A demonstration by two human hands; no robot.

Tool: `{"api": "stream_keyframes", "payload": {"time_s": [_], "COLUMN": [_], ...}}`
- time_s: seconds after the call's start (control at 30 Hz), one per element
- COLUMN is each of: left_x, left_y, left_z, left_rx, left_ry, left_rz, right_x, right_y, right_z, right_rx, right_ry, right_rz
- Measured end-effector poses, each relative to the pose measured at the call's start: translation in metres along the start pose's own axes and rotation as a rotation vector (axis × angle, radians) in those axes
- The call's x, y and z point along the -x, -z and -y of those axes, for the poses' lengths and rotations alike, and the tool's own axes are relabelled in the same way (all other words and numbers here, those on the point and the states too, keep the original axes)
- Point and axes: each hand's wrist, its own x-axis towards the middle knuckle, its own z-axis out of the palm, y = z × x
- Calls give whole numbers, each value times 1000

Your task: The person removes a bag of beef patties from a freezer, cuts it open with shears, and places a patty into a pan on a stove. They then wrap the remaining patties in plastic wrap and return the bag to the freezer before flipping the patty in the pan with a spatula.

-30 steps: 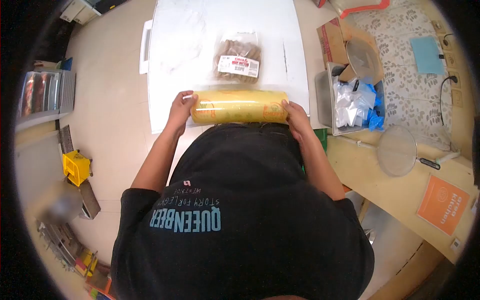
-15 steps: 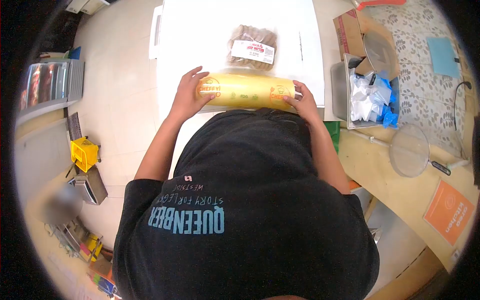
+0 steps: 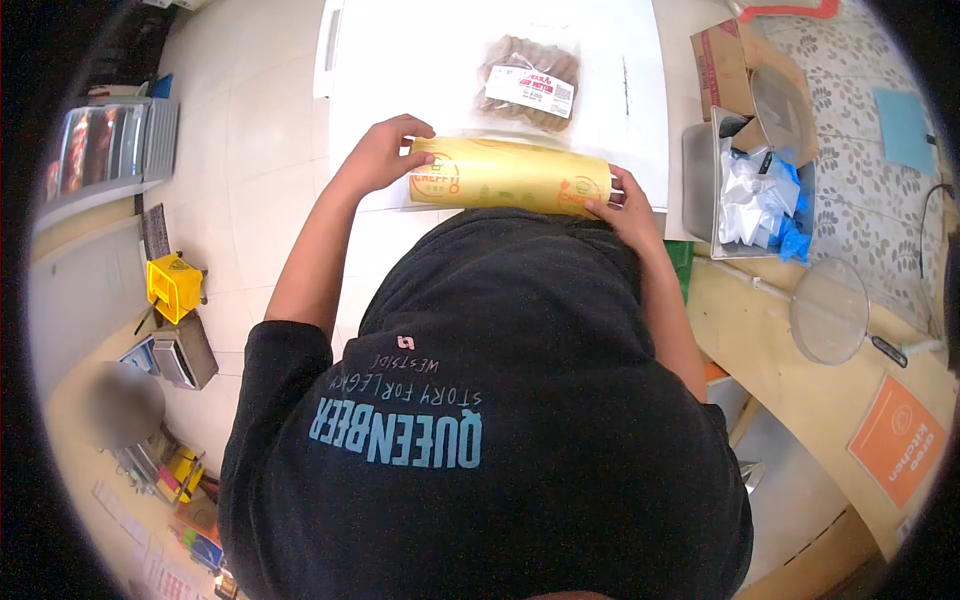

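Observation:
A yellow roll of cling film [image 3: 510, 180] with red and green print lies crosswise along the near edge of the white worktop, close against my body. My left hand [image 3: 385, 155] grips its left end, thumb on the upper side and fingers around the end. At the right end, my right hand [image 3: 628, 205] holds on with the thumb in front and fingers at the core opening. Just beyond the roll is a clear vacuum pack of brown patties [image 3: 527, 82] with a white label, touched by neither hand.
Right of the white worktop [image 3: 430, 60] stands a metal container [image 3: 715, 190] holding white and blue plastic. A cardboard box [image 3: 722, 65], a round mesh strainer [image 3: 830, 310] and an orange sign [image 3: 898, 425] are also there. A yellow bucket [image 3: 175, 288] is on the left floor.
The whole view has shifted, so the roll and pack appear farther right. The roll's print sits lower, turned towards me, and my left thumb has moved higher on the roll.

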Motion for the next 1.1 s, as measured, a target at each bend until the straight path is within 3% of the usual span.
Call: {"api": "stream_keyframes", "payload": {"time_s": [0.27,0.47,0.77,0.9,0.97,1.1], "left_x": [-9,-25,-39,-35,-38,-49], "left_y": [0,-33,-54,-48,-47,-51], "left_z": [-10,-28,-30,-36,-40,-40], "left_rx": [-29,-179,-226,-198,-214,-275], "left_ry": [71,-300,-211,-217,-333,-285], "left_rz": [74,37,69,65,27,100], "right_x": [3,-1,-2,-4,-3,-1], "right_y": [2,1,1,1,0,0], "right_z": [4,6,7,3,5,9], "right_rx": [52,87,85,58,80,119], "right_ry": [29,8,4,24,14,-9], "right_rz": [-3,-7,-19,-12,-16,-13]}}
